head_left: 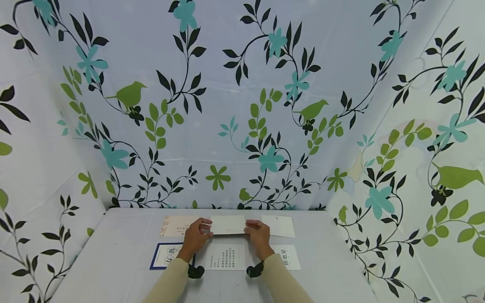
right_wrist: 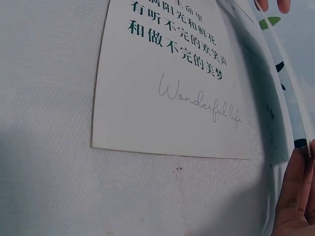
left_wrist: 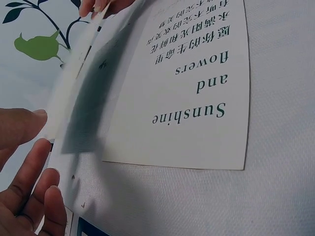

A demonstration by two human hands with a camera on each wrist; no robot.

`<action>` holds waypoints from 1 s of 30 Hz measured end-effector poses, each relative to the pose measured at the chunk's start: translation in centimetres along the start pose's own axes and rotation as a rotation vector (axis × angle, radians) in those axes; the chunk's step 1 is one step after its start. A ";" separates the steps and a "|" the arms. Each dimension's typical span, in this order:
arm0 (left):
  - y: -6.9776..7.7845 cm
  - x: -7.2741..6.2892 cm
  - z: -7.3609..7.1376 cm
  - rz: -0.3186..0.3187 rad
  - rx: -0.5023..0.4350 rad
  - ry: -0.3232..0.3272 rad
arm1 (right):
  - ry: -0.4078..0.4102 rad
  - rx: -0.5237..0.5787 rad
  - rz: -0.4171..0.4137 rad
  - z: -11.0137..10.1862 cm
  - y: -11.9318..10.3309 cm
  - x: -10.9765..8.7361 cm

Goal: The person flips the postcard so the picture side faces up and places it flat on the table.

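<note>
A pale blank-faced card (head_left: 228, 224) is tilted up off the table, held between both hands at its two short ends. My left hand (head_left: 197, 237) pinches its left end between thumb and fingers. The right hand (head_left: 260, 237) pinches the opposite end. Seen from the left wrist, the card's edge rises beside the left thumb (left_wrist: 24, 125), and its shaded underside faces the table. Just in front lies a white card (head_left: 225, 257) printed with green Chinese lines; in the left wrist view "Sunshine and flowers" reads upside down, in the right wrist view "Wonderful life".
On the white-covered table (head_left: 113, 256) lie an orange-patterned card (head_left: 176, 226) at back left, a blue-bordered card (head_left: 168, 255) at front left, a plain card (head_left: 280, 226) at back right and a lettered card (head_left: 289, 256) at front right. A leaf-and-bird patterned curtain (head_left: 212, 126) stands behind.
</note>
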State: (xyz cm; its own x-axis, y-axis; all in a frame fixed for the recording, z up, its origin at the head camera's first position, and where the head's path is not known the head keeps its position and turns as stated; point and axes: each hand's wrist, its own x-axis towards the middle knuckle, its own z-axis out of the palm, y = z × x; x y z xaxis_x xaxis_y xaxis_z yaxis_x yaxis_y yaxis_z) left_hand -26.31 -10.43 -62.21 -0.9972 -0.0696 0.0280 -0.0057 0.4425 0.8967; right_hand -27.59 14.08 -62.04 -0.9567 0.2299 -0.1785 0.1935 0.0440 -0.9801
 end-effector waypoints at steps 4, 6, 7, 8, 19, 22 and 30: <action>0.1 0.0 0.0 -0.005 -0.003 -0.004 | -0.014 -0.024 0.001 -0.1 -0.3 -0.1; 0.1 0.0 -0.1 -0.009 -0.014 -0.004 | -0.021 -0.032 0.001 -0.1 -0.4 -0.2; 0.2 0.0 -0.1 -0.003 -0.015 -0.004 | -0.024 -0.032 0.003 -0.1 -0.5 -0.2; 0.2 0.0 -0.1 -0.004 -0.019 -0.003 | -0.029 -0.033 0.000 -0.1 -0.5 -0.2; -0.3 0.0 -0.3 -0.009 -0.028 -0.008 | -0.036 -0.009 0.047 -0.5 -0.8 -0.5; -0.3 0.0 -0.4 -0.006 -0.032 -0.007 | -0.037 0.001 0.059 -0.6 -1.0 -0.6; -0.2 0.1 -0.7 0.010 -0.035 0.012 | -0.048 0.032 0.066 -0.7 -0.8 -0.4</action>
State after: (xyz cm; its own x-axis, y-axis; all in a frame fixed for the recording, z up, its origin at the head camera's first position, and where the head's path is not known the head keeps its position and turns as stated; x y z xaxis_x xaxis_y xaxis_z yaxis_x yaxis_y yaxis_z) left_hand -26.38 -11.17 -62.02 -0.9962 -0.0763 0.0421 0.0069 0.4117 0.9113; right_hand -27.19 14.60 -61.08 -0.9516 0.1847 -0.2456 0.2497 -0.0006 -0.9683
